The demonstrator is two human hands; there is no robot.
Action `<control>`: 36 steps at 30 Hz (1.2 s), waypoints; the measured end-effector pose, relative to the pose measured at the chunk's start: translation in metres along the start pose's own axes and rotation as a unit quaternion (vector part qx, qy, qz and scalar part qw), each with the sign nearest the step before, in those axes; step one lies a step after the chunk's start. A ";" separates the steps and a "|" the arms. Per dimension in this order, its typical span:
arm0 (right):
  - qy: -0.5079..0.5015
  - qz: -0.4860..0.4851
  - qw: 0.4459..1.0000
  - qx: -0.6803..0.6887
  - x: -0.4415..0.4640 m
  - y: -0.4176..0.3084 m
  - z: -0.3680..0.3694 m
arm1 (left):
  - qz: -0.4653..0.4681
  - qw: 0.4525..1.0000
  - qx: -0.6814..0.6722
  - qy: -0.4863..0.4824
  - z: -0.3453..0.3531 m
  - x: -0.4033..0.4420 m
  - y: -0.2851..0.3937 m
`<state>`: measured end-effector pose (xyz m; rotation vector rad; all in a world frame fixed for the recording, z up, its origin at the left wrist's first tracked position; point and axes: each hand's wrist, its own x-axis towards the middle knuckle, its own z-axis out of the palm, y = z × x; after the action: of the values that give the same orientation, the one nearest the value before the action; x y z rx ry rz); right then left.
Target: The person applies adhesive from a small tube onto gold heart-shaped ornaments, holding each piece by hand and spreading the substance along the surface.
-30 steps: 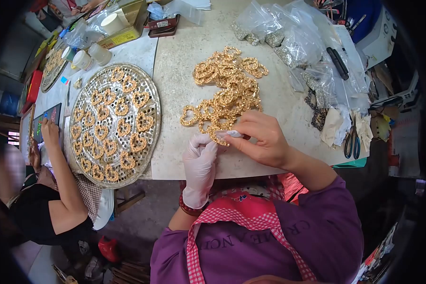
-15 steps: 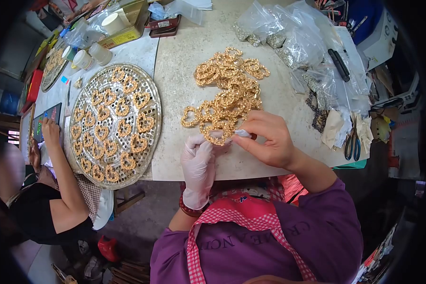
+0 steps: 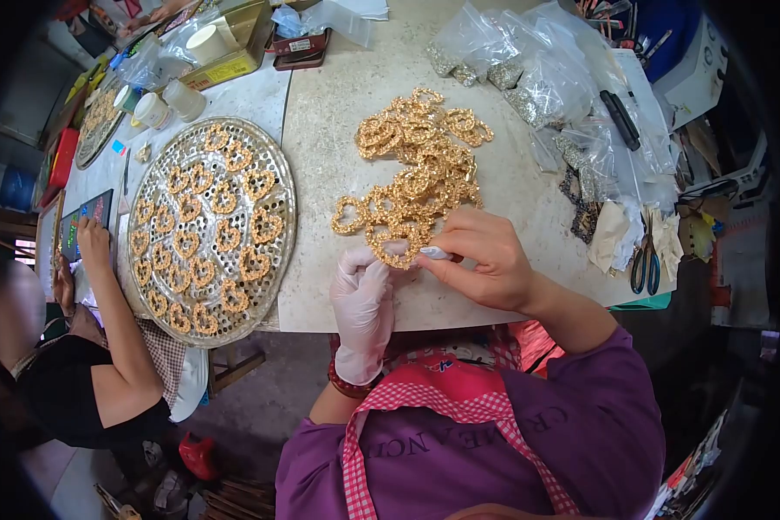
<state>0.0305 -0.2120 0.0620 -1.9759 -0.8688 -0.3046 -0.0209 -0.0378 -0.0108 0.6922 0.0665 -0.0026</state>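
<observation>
My left hand (image 3: 362,299), in a white glove, is closed on the lower left edge of a gold heart-shaped piece (image 3: 393,256) near the table's front edge. Bare apart from a small white covering on a fingertip, my right hand (image 3: 485,260) pinches at the right side of that same piece. Whether it also holds something small is hidden. Just beyond my hands lies a heap of similar gold pieces (image 3: 425,165). A round perforated metal tray (image 3: 288,208) to the left carries several gold hearts in rows.
Bags of metallic bits (image 3: 542,69) lie at the back right, with scissors (image 3: 645,260) and a black tool (image 3: 619,118) nearby. Cups (image 3: 152,111) and a yellow box (image 3: 225,68) stand back left. A co-worker's hand (image 3: 93,238) is at the far left.
The held heart has turned to lie flatter between my hands than a second ago. My right hand has shifted slightly, its fingertips now closer to the piece than half a second ago.
</observation>
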 end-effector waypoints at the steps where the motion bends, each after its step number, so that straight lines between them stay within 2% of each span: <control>1: -0.006 -0.002 1.000 0.001 0.000 0.000 -0.001 | 0.000 1.000 0.006 0.004 0.000 0.000 0.000; 5: 0.004 0.021 1.000 0.006 0.001 -0.001 -0.007 | 0.017 0.999 -0.009 -0.028 0.005 0.000 0.002; 10: 0.005 0.042 0.999 0.000 0.002 0.001 -0.009 | 0.014 1.000 0.007 -0.021 0.007 0.000 0.003; 19: 0.003 0.032 0.999 -0.004 0.003 0.000 -0.010 | 0.028 0.999 0.010 -0.026 0.006 0.000 0.003; 23: 0.018 0.044 0.999 -0.007 0.002 0.002 -0.012 | 0.018 1.000 0.007 -0.020 0.006 -0.001 0.003; 26: 0.081 0.087 0.992 0.030 0.003 0.002 -0.007 | 0.009 1.000 0.017 -0.024 0.006 -0.002 0.004; 30: 0.063 0.058 0.996 0.003 0.004 0.003 -0.007 | 0.014 1.000 0.016 -0.013 0.005 -0.002 0.003; 36: 0.057 0.065 0.996 0.003 0.004 0.003 -0.009 | 0.022 1.000 0.009 -0.016 0.008 -0.002 0.004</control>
<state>0.0366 -0.2188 0.0674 -1.9791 -0.6641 -0.3365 -0.0224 -0.0403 -0.0021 0.7109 0.0215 0.0277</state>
